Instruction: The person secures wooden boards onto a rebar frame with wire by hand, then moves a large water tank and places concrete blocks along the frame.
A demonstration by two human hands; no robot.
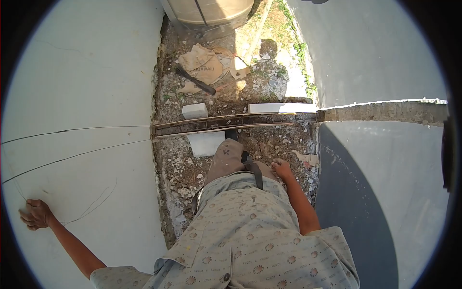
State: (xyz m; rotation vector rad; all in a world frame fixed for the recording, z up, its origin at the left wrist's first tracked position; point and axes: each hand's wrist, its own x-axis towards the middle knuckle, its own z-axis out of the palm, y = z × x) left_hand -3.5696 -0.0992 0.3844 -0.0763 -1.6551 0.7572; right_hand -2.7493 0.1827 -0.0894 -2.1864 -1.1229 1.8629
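My left hand (36,214) rests against the pale wall (96,159) at the left, its fingers apart and slightly bent, with nothing in it. My right hand (282,170) hangs beside my right thigh, fingers loosely bent and apart, with nothing visible in it. In front of my legs a narrow formwork frame (192,126) of long thin strips with crosspieces spans the ground between the two walls. Two dark lines run across the left wall towards the frame's end.
White blocks (194,111) (207,144) (275,108) lie by the frame. Beyond are torn sacks (204,65), a dark strip (196,80) and a large container (209,14). Rubble covers the ground. The right wall (375,53) has a rough groove (385,111).
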